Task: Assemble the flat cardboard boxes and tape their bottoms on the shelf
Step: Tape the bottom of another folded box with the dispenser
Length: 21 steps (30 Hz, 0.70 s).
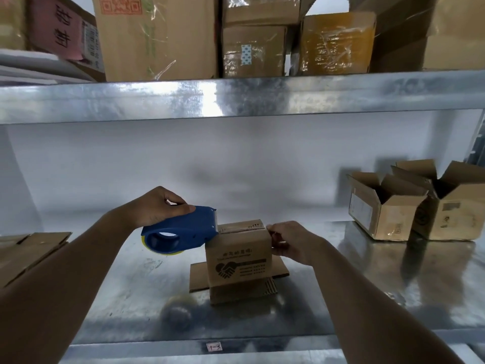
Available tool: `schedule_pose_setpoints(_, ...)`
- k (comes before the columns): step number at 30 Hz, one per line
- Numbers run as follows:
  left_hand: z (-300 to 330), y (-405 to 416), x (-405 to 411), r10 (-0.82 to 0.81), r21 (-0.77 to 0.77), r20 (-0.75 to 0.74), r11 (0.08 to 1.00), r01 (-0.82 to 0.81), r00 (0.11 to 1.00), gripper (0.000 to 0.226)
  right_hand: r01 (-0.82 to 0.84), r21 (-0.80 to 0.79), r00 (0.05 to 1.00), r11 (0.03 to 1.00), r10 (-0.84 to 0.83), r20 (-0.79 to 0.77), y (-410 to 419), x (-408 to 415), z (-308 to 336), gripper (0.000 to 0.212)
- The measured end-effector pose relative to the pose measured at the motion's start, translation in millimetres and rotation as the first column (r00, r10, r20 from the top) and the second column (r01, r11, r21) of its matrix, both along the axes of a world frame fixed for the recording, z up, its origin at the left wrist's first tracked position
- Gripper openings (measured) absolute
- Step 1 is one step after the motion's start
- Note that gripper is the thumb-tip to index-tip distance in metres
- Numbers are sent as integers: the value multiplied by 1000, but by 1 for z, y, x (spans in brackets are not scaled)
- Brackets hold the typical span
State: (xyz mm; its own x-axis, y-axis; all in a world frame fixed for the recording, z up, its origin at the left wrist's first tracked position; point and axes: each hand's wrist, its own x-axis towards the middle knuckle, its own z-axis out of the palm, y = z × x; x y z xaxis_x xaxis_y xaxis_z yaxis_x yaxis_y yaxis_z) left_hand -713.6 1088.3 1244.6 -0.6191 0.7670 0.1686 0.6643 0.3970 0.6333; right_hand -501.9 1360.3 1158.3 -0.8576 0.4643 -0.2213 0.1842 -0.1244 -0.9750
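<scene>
- While the small cardboard box [237, 254] stands upside down on the metal shelf [341, 306], its bottom flaps face up and its open flaps splay flat beneath it.
- Left hand [157, 206] grasps the blue tape dispenser [181, 232], whose blade end meets the box's top left edge.
- Right hand [288, 243] pinches the box's right top corner, steadying it.
- To tape well, I would judge: keep the flaps butted, pull the dispenser along the seam with even pressure, and carry tape down both sides.
- Two open boxes [409, 200] sit well right of the box; flat cardboard [29, 250] lies far left.
</scene>
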Motion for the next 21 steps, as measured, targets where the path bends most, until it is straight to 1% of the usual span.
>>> schedule_pose_setpoints(2,1,3,-1,0,-17,-30,1000,0,1000,27,-43,-77,998,996,46,37,3,3,-6,25)
schedule_pose_setpoints(3,1,4,-1,2,-26,-42,1000,-3,999,24,-60,-108,996,992,66,58,5,4,-9,27)
schedule_pose_setpoints(7,2,8,0,15,-37,-52,999,-17,999,21,-83,-220,979,972,121,165,7,0,-16,34)
schedule_pose_setpoints(10,3,9,1,6,-39,-40,999,-8,999,32,-64,-326,973,943,132,189,6,0,-21,46)
schedule_pose_setpoints(12,3,9,0,-3,-37,-38,999,2,999,37,-5,-350,982,937,70,175,5,0,-22,46)
schedule_pose_setpoints(14,3,8,0,-13,-31,-46,999,11,999,34,118,-280,982,953,-70,173,4,-2,-17,48)
schedule_pose_setpoints(15,2,8,-1,-14,-29,-52,1000,13,999,29,184,-219,974,958,-148,174,4,-5,-12,45)
schedule_pose_setpoints(16,2,8,-1,-16,-26,-57,1000,15,998,24,240,-175,962,955,-209,178,3,-7,-6,37)
schedule_pose_setpoints(17,2,8,-2,-14,-22,-60,1000,13,998,22,275,-169,952,947,-243,184,3,-9,0,27)
schedule_pose_setpoints(18,1,8,-2,-10,-18,-62,1000,8,998,22,292,-196,947,936,-254,196,2,-11,5,20)
schedule_pose_setpoints(19,1,7,-1,-7,-13,-62,1000,6,998,21,301,-250,944,920,-249,216,2,-13,7,16)
schedule_pose_setpoints(20,1,7,-2,-6,-9,-61,1000,5,998,21,306,-315,940,898,-232,249,0,-12,8,18)
schedule_pose_setpoints(21,0,6,-1,-3,-8,-59,1000,3,998,21,313,-374,936,873,-217,277,-3,-12,7,24)
